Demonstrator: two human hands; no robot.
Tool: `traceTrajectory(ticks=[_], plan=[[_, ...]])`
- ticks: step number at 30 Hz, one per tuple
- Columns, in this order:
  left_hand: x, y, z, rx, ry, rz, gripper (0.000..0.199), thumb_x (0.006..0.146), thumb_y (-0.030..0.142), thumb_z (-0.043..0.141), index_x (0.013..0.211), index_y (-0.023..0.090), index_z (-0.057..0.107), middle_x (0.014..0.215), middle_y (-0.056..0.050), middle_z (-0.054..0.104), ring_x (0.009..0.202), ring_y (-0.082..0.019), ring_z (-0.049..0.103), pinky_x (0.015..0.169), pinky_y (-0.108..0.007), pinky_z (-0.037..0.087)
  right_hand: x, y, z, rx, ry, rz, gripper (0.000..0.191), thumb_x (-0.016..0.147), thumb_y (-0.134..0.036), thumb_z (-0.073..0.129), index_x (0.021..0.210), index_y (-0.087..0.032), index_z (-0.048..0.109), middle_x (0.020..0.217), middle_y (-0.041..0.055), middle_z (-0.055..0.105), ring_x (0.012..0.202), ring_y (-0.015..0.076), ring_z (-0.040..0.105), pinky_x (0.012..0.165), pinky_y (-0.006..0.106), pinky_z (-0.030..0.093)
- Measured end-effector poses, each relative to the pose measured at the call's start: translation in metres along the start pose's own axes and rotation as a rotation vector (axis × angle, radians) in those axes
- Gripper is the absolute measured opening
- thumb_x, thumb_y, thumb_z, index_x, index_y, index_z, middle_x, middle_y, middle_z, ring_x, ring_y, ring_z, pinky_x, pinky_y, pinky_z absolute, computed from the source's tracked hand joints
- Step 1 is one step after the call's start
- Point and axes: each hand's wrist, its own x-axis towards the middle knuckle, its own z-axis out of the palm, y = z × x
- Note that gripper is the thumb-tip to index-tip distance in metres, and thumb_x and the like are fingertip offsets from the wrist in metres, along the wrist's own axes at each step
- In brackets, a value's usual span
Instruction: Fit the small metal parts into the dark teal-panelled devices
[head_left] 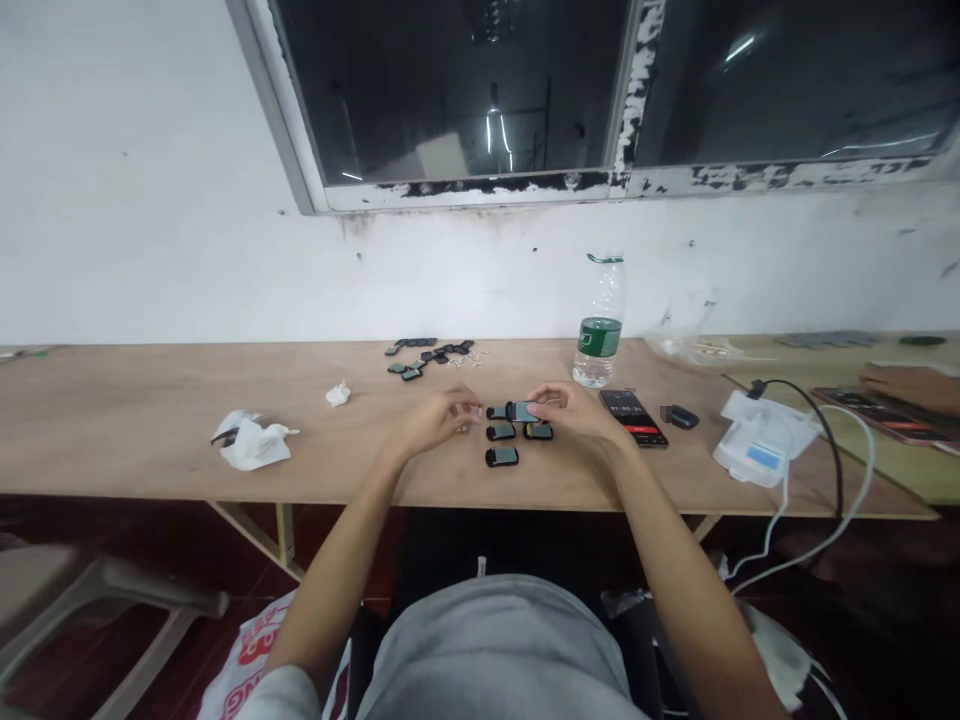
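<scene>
Right hand, head view: The right hand (568, 408) held a small black piece with a grey face, the held piece (523, 411), its thumb and fingers closed on the right end.
Held piece: It was above the front of the wooden table (150, 420), at the far edge of the front group; whether it touched the wood or a neighbour could not be told.
Left hand: The left hand (441, 418) was just left of the group, its fingers curled and the tips close together; I could not tell whether anything small was between them.
Front group: Four like pieces lay there: a far piece (496, 413) partly covered by the held one, a middle-left piece (501, 432), a middle-right piece (538, 432) and a near piece (502, 457).
Back cluster: More dark pieces (411, 374) lay near the wall, beside small white bits (469, 358).
Step in hand: Handling a single piece at the group, judged by the right hand's grip and the left hand's nearness.
Next move: It seemed to call for a light, steady pinch, with the left fingertips lined up to the piece and the neighbours left undisturbed.
Right of the hands: A phone (634, 418) and a bottle (598, 345) stood clear of the group.
</scene>
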Motion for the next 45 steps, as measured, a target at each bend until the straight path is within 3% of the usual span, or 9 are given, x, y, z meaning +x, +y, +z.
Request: traceTrajectory(ticks=[7, 16, 25, 29, 32, 35, 38, 40, 45], plan=[[0.001, 0.026, 0.015, -0.022, 0.059, 0.071, 0.033, 0.092, 0.042, 0.061, 0.115, 0.020, 0.070, 0.112, -0.008, 0.064, 0.091, -0.021, 0.063, 0.082, -0.033, 0.053, 0.002, -0.004, 0.013, 0.089, 0.009, 0.024, 0.035, 0.079, -0.047, 0.074, 0.096, -0.016, 0.070, 0.088, 0.0085, 0.075, 0.081, 0.0212, 0.071, 0.070, 0.029, 0.054], [0.005, 0.023, 0.028, 0.020, 0.171, 0.071, 0.024, 0.092, 0.037, 0.062, 0.105, 0.021, 0.075, 0.111, -0.009, 0.067, 0.099, -0.024, 0.065, 0.091, -0.037, 0.053, -0.001, -0.013, 0.016, 0.099, 0.011, 0.001, 0.033, 0.079, -0.045, 0.074, 0.096, -0.017, 0.072, 0.088, 0.0074, 0.075, 0.083, 0.0203, 0.070, 0.067, 0.027, 0.053], [0.008, 0.019, 0.038, -0.273, 0.246, -0.009, 0.031, 0.083, 0.037, 0.074, 0.106, 0.017, 0.072, 0.105, -0.009, 0.075, 0.090, -0.024, 0.072, 0.087, -0.038, 0.059, 0.001, -0.009, 0.016, 0.130, -0.021, -0.039, 0.038, 0.078, -0.047, 0.074, 0.099, -0.015, 0.072, 0.092, 0.0090, 0.075, 0.084, 0.0211, 0.070, 0.070, 0.029, 0.054], [0.011, 0.012, 0.045, -0.366, 0.237, -0.079, 0.033, 0.075, 0.035, 0.080, 0.102, 0.017, 0.073, 0.103, -0.009, 0.074, 0.090, -0.023, 0.071, 0.083, -0.037, 0.060, 0.000, -0.008, 0.016, 0.128, -0.045, -0.036, 0.037, 0.078, -0.047, 0.075, 0.098, -0.016, 0.073, 0.095, 0.0089, 0.076, 0.086, 0.0212, 0.070, 0.071, 0.029, 0.055], [0.013, 0.007, 0.049, -0.466, 0.147, -0.149, 0.036, 0.068, 0.034, 0.084, 0.097, 0.015, 0.072, 0.096, -0.008, 0.074, 0.089, -0.023, 0.070, 0.082, -0.037, 0.059, -0.001, -0.009, 0.017, 0.127, -0.102, -0.028, 0.036, 0.078, -0.047, 0.075, 0.098, -0.017, 0.073, 0.094, 0.0081, 0.076, 0.086, 0.0210, 0.070, 0.071, 0.029, 0.055], [0.013, 0.007, 0.046, -0.495, 0.081, -0.149, 0.037, 0.068, 0.034, 0.083, 0.098, 0.016, 0.072, 0.095, -0.007, 0.073, 0.091, -0.023, 0.069, 0.083, -0.036, 0.058, -0.002, -0.011, 0.014, 0.090, -0.110, -0.021, 0.033, 0.080, -0.045, 0.074, 0.098, -0.017, 0.073, 0.091, 0.0075, 0.076, 0.083, 0.0203, 0.071, 0.070, 0.028, 0.056], [0.011, 0.008, 0.036, -0.437, 0.116, -0.114, 0.034, 0.076, 0.039, 0.077, 0.102, 0.017, 0.071, 0.103, -0.008, 0.073, 0.097, -0.023, 0.069, 0.086, -0.036, 0.057, -0.003, -0.009, 0.006, -0.002, -0.048, 0.014, 0.029, 0.080, -0.041, 0.074, 0.096, -0.017, 0.073, 0.089, 0.0072, 0.076, 0.079, 0.0191, 0.070, 0.069, 0.027, 0.056], [0.010, 0.004, 0.028, -0.344, 0.142, -0.117, 0.034, 0.080, 0.042, 0.073, 0.103, 0.017, 0.071, 0.106, -0.009, 0.073, 0.098, -0.023, 0.068, 0.086, -0.036, 0.057, -0.002, -0.002, -0.001, -0.045, -0.077, 0.050, 0.026, 0.079, -0.038, 0.075, 0.094, -0.017, 0.072, 0.084, 0.0063, 0.075, 0.074, 0.0177, 0.070, 0.067, 0.026, 0.055], [0.007, -0.035, 0.012, -0.084, 0.077, -0.193, 0.037, 0.078, 0.045, 0.073, 0.101, 0.016, 0.071, 0.104, -0.010, 0.073, 0.092, -0.024, 0.068, 0.084, -0.038, 0.056, 0.000, 0.025, -0.014, -0.067, -0.223, 0.300, 0.027, 0.067, -0.030, 0.085, 0.078, -0.017, 0.064, 0.066, 0.0028, 0.071, 0.059, 0.0175, 0.068, 0.057, 0.026, 0.054]])
